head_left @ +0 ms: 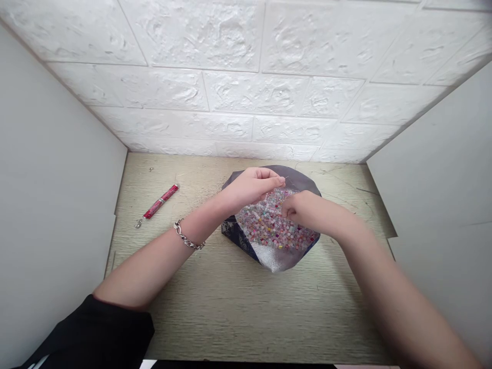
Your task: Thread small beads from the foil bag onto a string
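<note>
A grey bag (295,177) with a dark patterned side lies open on the table, holding many small beads (265,223) in pink, white, clear and a few brighter colours. Above its far part, my left hand (261,185) pinches something fine, like a thin thread or wire (287,178), between thumb and forefinger. My right hand (303,207) is over the right side of the beads with its fingers curled together. Whatever its fingertips hold, if anything, is hidden.
On the left of the wooden table (215,307) lies a slim red packet (161,201), with small metal pieces (138,223) by its lower end. Loose thread strands (346,192) lie at the right. A white brick-pattern wall (230,87) stands behind, with pale panels on both sides.
</note>
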Demonstrator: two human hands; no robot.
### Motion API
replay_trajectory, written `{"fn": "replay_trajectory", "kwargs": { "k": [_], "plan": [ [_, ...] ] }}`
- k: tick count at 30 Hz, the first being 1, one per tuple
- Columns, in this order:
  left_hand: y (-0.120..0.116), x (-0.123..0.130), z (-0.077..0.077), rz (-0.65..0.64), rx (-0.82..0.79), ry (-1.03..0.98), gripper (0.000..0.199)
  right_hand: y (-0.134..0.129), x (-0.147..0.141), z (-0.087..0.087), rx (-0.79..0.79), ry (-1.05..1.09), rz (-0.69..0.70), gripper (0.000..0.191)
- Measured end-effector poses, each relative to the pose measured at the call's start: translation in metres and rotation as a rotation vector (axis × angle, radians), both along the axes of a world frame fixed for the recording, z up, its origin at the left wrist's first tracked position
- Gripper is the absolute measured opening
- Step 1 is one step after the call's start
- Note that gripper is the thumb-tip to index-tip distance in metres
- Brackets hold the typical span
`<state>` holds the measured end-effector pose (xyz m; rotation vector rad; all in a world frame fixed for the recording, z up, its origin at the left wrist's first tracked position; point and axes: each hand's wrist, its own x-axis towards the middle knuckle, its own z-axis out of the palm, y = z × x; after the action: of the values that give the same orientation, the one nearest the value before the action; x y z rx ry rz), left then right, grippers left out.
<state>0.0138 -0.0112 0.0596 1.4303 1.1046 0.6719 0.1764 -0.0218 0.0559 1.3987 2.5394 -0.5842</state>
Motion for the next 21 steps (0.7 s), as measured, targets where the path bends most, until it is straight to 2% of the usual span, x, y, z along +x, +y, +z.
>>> {"fn": "replay_trajectory", "kwargs": {
  "k": [15,21],
  "plan": [
    [0.000,0.001,-0.002,-0.004,-0.022,-0.045,0.021,0.001,-0.006,-0.016,-0.022,0.026,0.046,0.019],
    [-0.001,0.001,-0.002,0.002,-0.048,-0.055,0.022,-0.001,-0.010,-0.012,-0.068,-0.022,0.020,0.014]
  ]
}}
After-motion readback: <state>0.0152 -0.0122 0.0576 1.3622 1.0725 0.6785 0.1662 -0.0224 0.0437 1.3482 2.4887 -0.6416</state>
